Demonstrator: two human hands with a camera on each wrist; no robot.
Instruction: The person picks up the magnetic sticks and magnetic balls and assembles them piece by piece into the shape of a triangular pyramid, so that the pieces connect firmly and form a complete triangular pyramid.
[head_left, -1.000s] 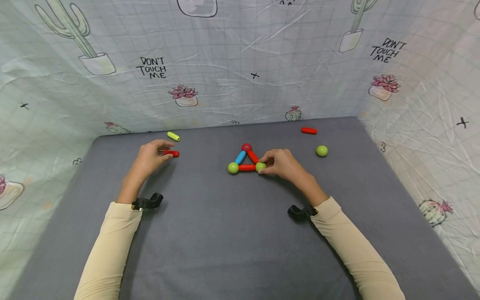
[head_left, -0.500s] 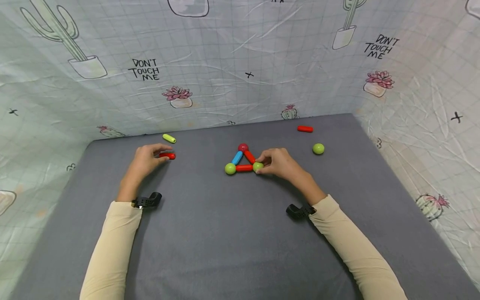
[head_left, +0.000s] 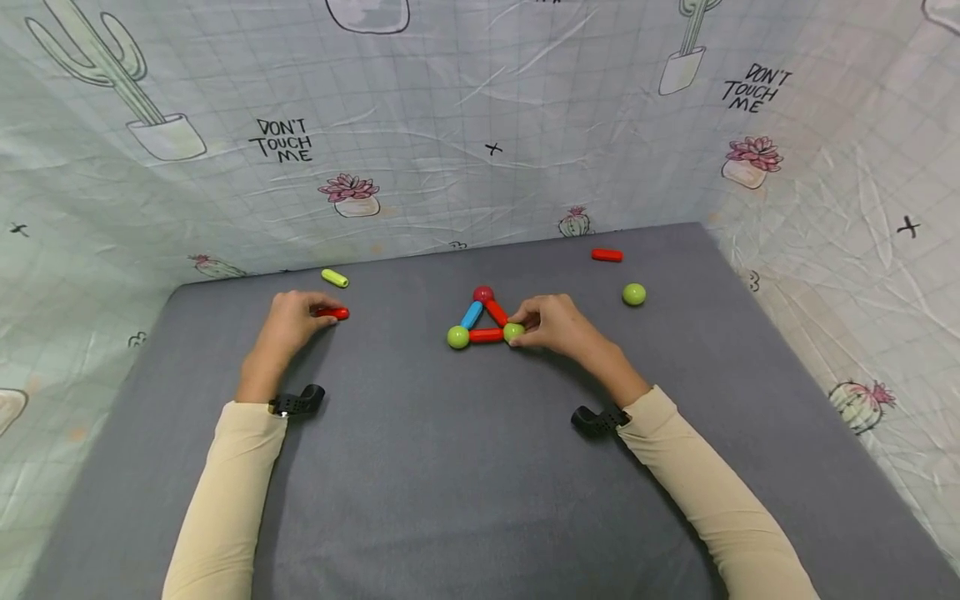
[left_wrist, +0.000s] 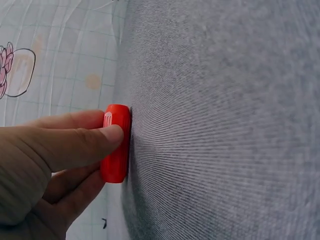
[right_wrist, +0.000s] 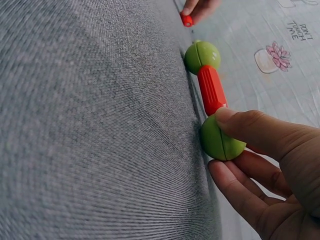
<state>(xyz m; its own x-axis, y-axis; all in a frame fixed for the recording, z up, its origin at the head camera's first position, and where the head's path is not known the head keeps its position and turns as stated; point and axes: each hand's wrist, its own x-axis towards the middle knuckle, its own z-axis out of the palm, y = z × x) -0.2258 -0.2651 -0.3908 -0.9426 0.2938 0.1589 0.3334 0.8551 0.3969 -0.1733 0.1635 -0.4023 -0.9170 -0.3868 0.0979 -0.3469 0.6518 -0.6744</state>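
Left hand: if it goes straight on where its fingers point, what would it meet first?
Probably the blue stick or the green ball at its near end; depth leaves unclear which comes first.

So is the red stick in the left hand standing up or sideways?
Sideways. The left hand pinches the red stick with its long side running along the table.

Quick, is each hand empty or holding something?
Left hand: pinching a red rod.
Right hand: pinching a green ball touching another red rod.
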